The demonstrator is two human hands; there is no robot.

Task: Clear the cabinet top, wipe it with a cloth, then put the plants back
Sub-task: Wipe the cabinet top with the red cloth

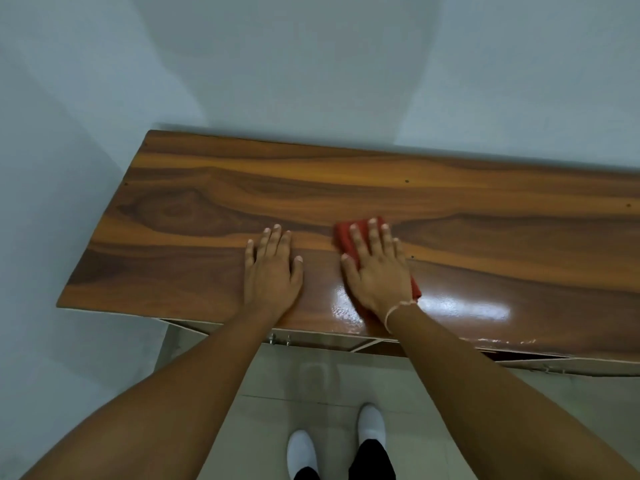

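A pale wall (311, 64) is seen behind the cabinet top (485, 209), a long brown wood-grain board that is set against it and fills the middle of the view. A glossy, wet-looking patch (460, 306) is shown on the cabinet top near its front edge, just to the right of the right hand. Below the front edge, a tiled floor (270, 382) and two white shoes (371, 422) are seen. The left hand (273, 268) is laid flat on the cabinet top near its front edge, fingers straight and spread, with nothing held. Just beside it, the right hand (375, 268) is pressed flat, fingers straight, on a red cloth (344, 237), which lies on the cabinet top under the palm. A thin string bracelet (398, 306) is worn at the right wrist.
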